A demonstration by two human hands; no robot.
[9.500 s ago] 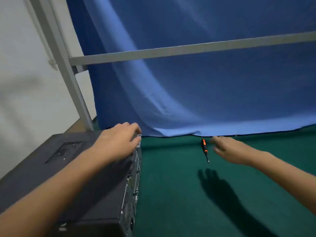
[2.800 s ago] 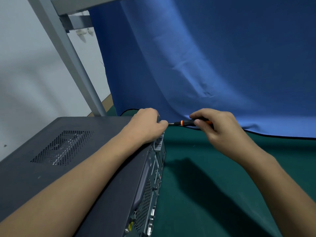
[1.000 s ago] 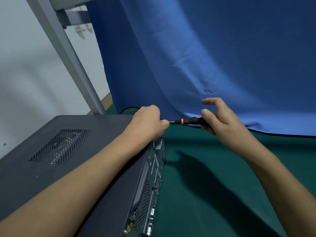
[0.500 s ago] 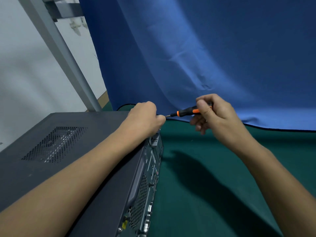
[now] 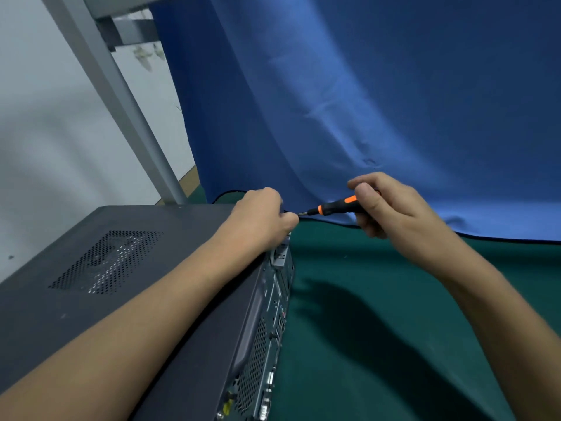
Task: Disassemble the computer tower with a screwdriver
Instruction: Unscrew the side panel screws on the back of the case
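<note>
— Where is the tower (image 5: pixel 121 268)?
— It lies on its side at 8 o'clock, on the green mat (image 5: pixel 379 314). Its top is dark grey with a patch of little holes. The side with the plugs faces 3 o'clock.
— What does the left hand (image 5: pixel 261 220) do?
— It sits on the tower's far corner, near the middle. Its fingers curl down over the edge. The tips are hidden, so I cannot tell what they touch.
— And the right hand (image 5: pixel 385 208)?
— It is at 3 o'clock from the left hand, up off the mat. Thumb and fingers pinch the screwdriver (image 5: pixel 334 207) by its black and orange handle.
— Which way does it point?
— To 9 o'clock. Its thin tip reaches the left hand.
— What is behind?
— A blue cloth (image 5: pixel 394 101) hangs from 12 to 3 o'clock, its hem on the mat. A grey post (image 5: pixel 121 101) leans at 10 o'clock, by a white wall (image 5: pixel 45 132).
</note>
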